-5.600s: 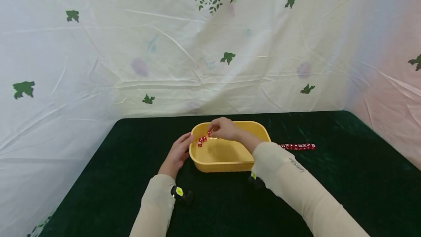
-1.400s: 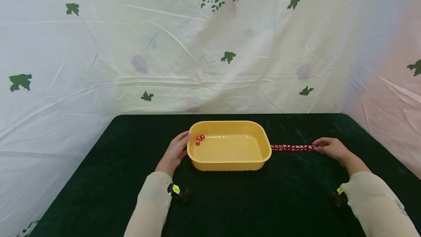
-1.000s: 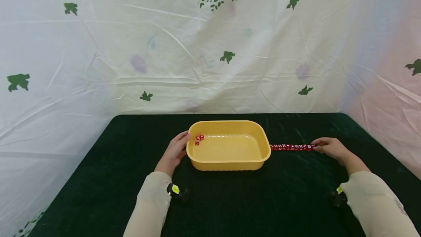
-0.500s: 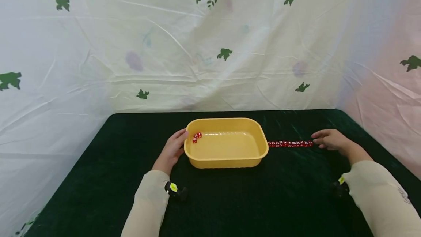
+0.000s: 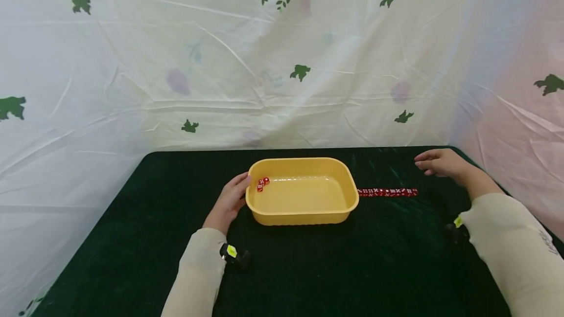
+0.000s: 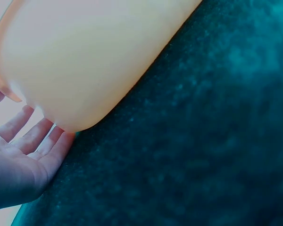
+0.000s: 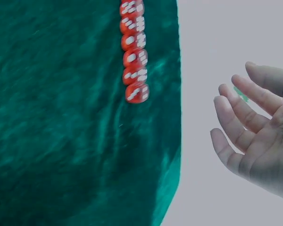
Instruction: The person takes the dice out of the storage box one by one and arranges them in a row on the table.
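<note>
A yellow plastic tub (image 5: pixel 308 197) stands on the dark green cloth, with three red dice (image 5: pixel 262 183) at its inner left end. My left hand (image 5: pixel 228 202) rests against that end, thumb at the rim; in the left wrist view, its nearly straight fingers (image 6: pixel 47 141) touch the outer wall. A line of several red dice (image 5: pixel 387 192) with white pips runs from the tub's right side. Beyond the line's far end and above the cloth is my right hand (image 5: pixel 445 164), its fingers loosely bent. In the right wrist view this hand holds nothing, apart from the dice row (image 7: pixel 134 56).
The green cloth (image 5: pixel 335 268) covers the table, whose back edge lies just behind the tub. A white curtain (image 5: pixel 246 62) with green leaf prints hangs behind and at the left, pinkish at the right. Each wrist carries a small black camera (image 5: pixel 235 257).
My right hand was in the tub with a die, then at the dice row's right end. It has since let go and risen back from the row. My left hand stays at the tub.
</note>
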A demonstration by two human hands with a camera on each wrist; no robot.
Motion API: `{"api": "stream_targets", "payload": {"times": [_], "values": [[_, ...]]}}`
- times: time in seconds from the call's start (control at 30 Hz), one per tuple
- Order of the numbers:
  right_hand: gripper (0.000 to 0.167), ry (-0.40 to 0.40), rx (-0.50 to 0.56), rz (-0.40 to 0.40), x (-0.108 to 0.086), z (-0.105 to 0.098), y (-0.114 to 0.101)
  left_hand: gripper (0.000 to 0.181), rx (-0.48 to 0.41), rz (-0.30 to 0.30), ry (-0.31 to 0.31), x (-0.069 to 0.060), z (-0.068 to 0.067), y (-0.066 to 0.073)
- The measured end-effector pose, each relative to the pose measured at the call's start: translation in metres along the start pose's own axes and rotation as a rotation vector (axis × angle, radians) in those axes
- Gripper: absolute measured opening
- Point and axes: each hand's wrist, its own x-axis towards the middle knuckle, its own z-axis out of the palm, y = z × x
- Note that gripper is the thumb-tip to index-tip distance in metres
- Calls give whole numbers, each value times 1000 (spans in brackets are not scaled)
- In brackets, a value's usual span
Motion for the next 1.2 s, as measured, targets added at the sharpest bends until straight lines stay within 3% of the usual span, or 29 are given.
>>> {"api": "stream_targets", "payload": {"times": [0.27,0.53,0.9,1.03,1.2], "values": [[51,12,21,-37,10,-5,-32,44,-13,-2,-3,0,-1,-1],[52,32,-5,-63,24,2,-70,44,-15,1,-5,1,-2,0],[49,77,-8,-104,48,33,-122,45,-6,25,-9,1,-2,-2],[44,72,-6,-115,55,46,-136,51,8,52,-11,-2,-1,-1],[38,70,30,-122,64,64,-150,49,1,42,0,-2,-1,-3]]}}
